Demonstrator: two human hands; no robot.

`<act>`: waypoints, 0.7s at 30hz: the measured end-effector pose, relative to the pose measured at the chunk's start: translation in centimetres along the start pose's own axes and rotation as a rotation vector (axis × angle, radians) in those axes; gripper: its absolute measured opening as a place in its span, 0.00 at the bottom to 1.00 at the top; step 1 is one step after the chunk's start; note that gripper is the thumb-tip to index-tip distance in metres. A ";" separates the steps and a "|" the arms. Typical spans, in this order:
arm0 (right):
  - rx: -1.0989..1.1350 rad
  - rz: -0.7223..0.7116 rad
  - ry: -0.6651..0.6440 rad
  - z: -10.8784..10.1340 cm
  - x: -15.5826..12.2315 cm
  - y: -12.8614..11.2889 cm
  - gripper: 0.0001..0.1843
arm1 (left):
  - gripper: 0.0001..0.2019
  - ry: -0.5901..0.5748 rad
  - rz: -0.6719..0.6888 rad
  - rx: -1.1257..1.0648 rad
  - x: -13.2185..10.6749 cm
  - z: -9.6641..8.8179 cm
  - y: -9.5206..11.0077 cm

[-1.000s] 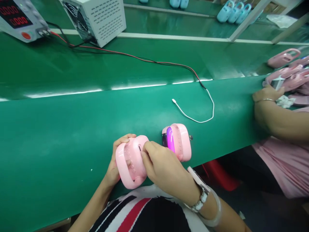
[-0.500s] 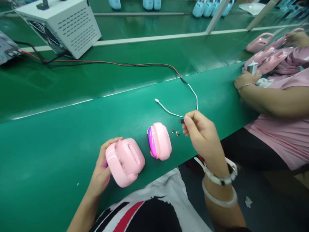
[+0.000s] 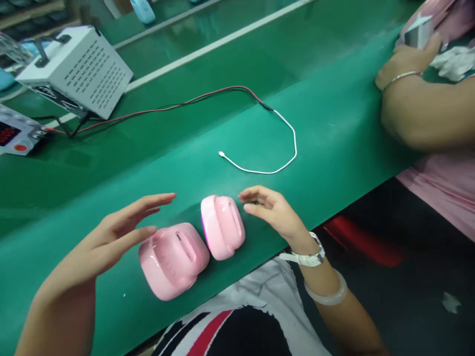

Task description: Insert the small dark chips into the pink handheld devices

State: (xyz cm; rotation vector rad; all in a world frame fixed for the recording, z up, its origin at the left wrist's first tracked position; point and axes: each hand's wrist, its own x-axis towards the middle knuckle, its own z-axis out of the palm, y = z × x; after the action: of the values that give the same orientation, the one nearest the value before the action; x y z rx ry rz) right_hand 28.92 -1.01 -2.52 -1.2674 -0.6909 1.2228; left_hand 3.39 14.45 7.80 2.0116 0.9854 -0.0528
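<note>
Two pink rounded devices lie on the green belt (image 3: 326, 128) near its front edge. The nearer one (image 3: 173, 259) shows a dark slot on top; the other (image 3: 222, 226) glows pink along its left side. My left hand (image 3: 118, 232) hovers open just left of and above the nearer device, fingers stretched flat. My right hand (image 3: 272, 210) rests on the belt right of the glowing device, fingers loosely apart and holding nothing I can see. A white cable (image 3: 272, 165) curls on the belt behind them, its plug end free.
A white perforated box (image 3: 76, 69) and a meter with a red display (image 3: 15, 136) stand at the back left, joined to the cable by red and black wires (image 3: 166, 106). A co-worker's arm (image 3: 419, 109) in a pink top works at the right.
My left hand has let go of the nearer device, which now lies on the belt. My right hand came down from the cable to the belt beside the glowing device.
</note>
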 end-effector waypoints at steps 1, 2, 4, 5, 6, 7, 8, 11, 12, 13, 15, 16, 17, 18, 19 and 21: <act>0.064 0.015 -0.063 0.4 0.3 0.2 0.19 | 0.23 -0.096 0.008 0.070 1.3 -0.1 1.0; 0.112 0.030 -0.110 0.7 0.5 0.4 0.20 | 0.26 -0.192 0.005 0.134 2.6 0.0 2.0; 0.184 0.054 -0.166 1.2 0.9 0.9 0.21 | 0.32 -0.385 -0.012 0.224 5.1 0.6 3.5; 0.215 0.062 -0.186 1.3 1.1 1.1 0.21 | 0.35 -0.476 -0.011 0.248 6.1 1.1 4.1; 0.246 0.066 -0.203 1.3 1.2 1.3 0.21 | 0.37 -0.551 -0.001 0.255 6.9 1.6 4.5; 0.275 0.071 -0.219 1.3 1.2 1.4 0.21 | 0.37 -0.607 0.015 0.250 7.6 2.0 4.8; 0.302 0.078 -0.232 1.2 1.3 1.5 0.22 | 0.37 -0.648 0.034 0.243 8.0 2.4 5.0; 0.360 0.107 -0.270 1.0 1.4 1.6 0.25 | 0.33 -0.706 0.092 0.190 8.4 2.9 5.2; 0.371 0.119 -0.278 0.9 1.5 1.5 0.26 | 0.32 -0.707 0.103 0.167 8.4 2.9 5.1; 0.378 0.128 -0.284 0.9 1.5 1.5 0.27 | 0.31 -0.695 0.108 0.142 8.2 2.9 4.9; 0.386 0.145 -0.282 1.0 1.6 1.4 0.28 | 0.30 -0.651 0.089 0.092 8.0 3.0 4.6; 0.386 0.154 -0.276 1.1 1.6 1.4 0.28 | 0.30 -0.636 0.076 0.070 7.9 3.0 4.4; 0.382 0.163 -0.269 1.1 1.6 1.4 0.28 | 0.30 -0.629 0.068 0.048 7.8 3.1 4.3; 0.373 0.170 -0.262 1.2 1.7 1.4 0.28 | 0.30 -0.631 0.066 0.031 7.7 3.1 4.3; 0.361 0.174 -0.258 1.2 1.7 1.4 0.28 | 0.30 -0.635 0.069 0.020 7.7 3.2 4.3; 0.332 0.169 -0.259 1.2 1.8 1.4 0.28 | 0.30 -0.642 0.076 0.017 7.8 3.4 4.4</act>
State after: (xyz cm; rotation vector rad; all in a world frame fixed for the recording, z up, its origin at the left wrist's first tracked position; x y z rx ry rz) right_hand 27.92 0.90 -3.96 -0.9137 -0.5429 1.5870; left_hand 12.67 15.52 5.80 1.8559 0.4957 -0.6251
